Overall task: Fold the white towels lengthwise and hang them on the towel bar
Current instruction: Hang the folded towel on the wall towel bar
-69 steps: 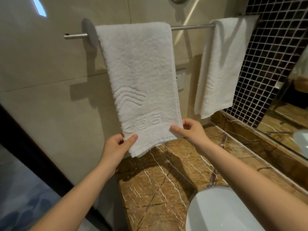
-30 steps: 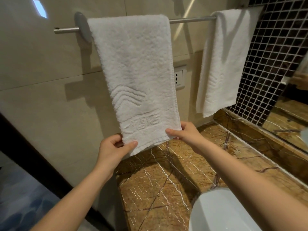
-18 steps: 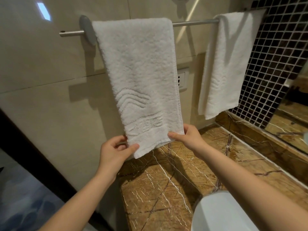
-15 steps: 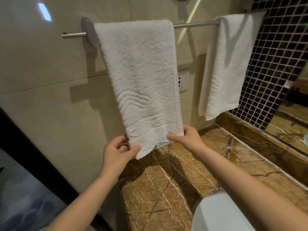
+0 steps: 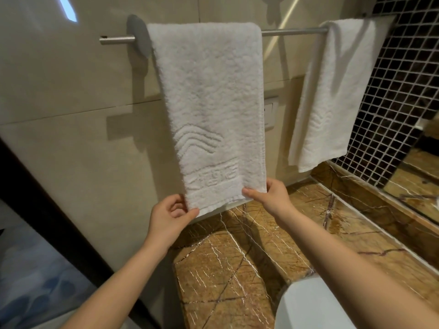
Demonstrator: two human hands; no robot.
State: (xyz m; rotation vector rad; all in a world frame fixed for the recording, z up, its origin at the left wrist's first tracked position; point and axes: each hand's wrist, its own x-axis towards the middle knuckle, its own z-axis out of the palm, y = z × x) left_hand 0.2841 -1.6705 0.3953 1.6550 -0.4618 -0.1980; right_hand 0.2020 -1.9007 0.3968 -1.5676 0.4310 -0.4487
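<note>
Hands [image 5: 169,216] [image 5: 270,198] on towel [image 5: 213,103] bottom corners

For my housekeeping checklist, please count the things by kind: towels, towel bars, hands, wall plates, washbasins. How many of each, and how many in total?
towels: 2, left towel and right towel
towel bar: 1
hands: 2, left hand and right hand
wall plate: 1
washbasin: 1
total: 7

Arms outstretched, my left hand [image 5: 171,217] and right hand [image 5: 270,195] pinch (thumbs in front) the lower corners of the white terry towel [image 5: 209,103].
</note>
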